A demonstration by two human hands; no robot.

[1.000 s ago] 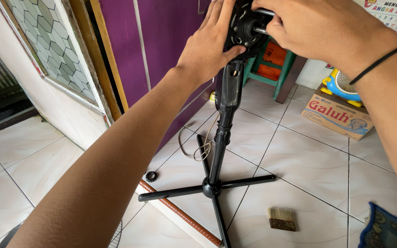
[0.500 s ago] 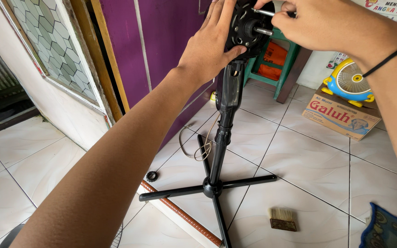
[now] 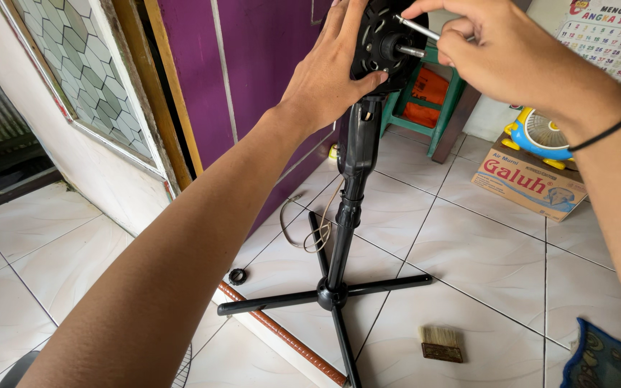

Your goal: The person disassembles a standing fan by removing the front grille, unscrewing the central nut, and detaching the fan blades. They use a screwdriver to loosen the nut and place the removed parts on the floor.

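Both hands work at the top of a black standing fan: the left hand [image 3: 328, 68] lies flat with fingers spread against the side of the round black motor housing [image 3: 381, 39], thumb hooked under its lower edge, arm stretched out long from the lower left. Across from it, the right hand [image 3: 512, 57], a thin black band at the wrist, pinches a slim metal tool shaft [image 3: 417, 27] between thumb and fingers, its tip set at the housing's front. Below, the fan's pole drops to a cross-shaped base [image 3: 332, 293] on white floor tiles. Against the right wall hangs a white number chart [image 3: 609, 36]; under it a brown cardboard box with red lettering [image 3: 530, 183] carries a small blue-and-yellow toy fan [image 3: 537, 136]. A small brush [image 3: 441, 343] lies near the base.
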